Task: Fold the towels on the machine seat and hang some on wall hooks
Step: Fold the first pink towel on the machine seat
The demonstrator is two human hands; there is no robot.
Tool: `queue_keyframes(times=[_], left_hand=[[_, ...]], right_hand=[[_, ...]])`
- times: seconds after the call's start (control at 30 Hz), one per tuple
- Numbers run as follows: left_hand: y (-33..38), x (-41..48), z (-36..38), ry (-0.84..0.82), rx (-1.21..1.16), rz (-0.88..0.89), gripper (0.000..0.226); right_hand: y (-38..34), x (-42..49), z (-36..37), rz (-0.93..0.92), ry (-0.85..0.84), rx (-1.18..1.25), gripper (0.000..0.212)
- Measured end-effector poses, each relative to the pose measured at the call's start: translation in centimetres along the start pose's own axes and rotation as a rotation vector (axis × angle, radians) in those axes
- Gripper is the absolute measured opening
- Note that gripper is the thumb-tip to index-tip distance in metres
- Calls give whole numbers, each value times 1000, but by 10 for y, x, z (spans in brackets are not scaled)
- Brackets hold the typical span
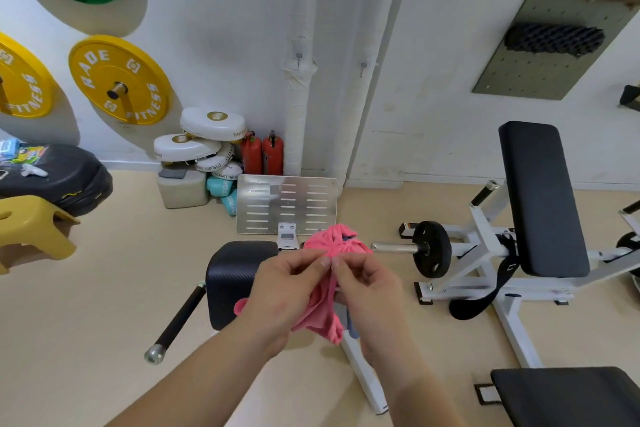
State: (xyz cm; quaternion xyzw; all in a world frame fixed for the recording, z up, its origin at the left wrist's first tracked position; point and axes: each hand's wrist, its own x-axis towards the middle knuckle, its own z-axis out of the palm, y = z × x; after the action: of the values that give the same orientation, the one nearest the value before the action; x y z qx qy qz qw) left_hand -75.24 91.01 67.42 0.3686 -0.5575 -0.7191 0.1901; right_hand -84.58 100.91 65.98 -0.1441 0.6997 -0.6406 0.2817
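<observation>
A crumpled pink towel (332,244) is held up in front of me over the black padded machine seat (232,274). My left hand (287,288) and my right hand (369,291) both pinch its upper edge, fingertips almost touching. The cloth hangs bunched between my palms, and a bit of grey-blue fabric (351,328) shows under my right hand. Two small wall hooks, one hook (298,57) on the wrapped pipe and another hook (362,68) to its right, are bare.
A perforated metal footplate (287,204) stands behind the seat. A white bench machine with a black back pad (540,198) and a weight plate (431,250) is at the right. White pads and red extinguishers (263,152) sit by the wall, a yellow stool (31,232) at left.
</observation>
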Motion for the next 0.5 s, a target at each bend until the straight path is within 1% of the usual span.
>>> queue_keyframes(times=[0.13,0.27,0.4,0.47,0.5], left_hand=[[-6,-1,-5,-22,-7,-32,22],[-4,-2,-4,-25,69,18,28],[2,-7,-3,-92,149,53,49],[6,-9,-4,-122,126,75,54],[8,-10,-5,-142,100,87,57]], right_hand=[[1,-4,-6,-2,-32,-16,9],[-2,-9,-1,22,-28,-2,14],[-1,-5,0,63,-13,63,9],[-5,0,-3,46,-22,79,5],[-9,4,-5,37,-28,74,6]])
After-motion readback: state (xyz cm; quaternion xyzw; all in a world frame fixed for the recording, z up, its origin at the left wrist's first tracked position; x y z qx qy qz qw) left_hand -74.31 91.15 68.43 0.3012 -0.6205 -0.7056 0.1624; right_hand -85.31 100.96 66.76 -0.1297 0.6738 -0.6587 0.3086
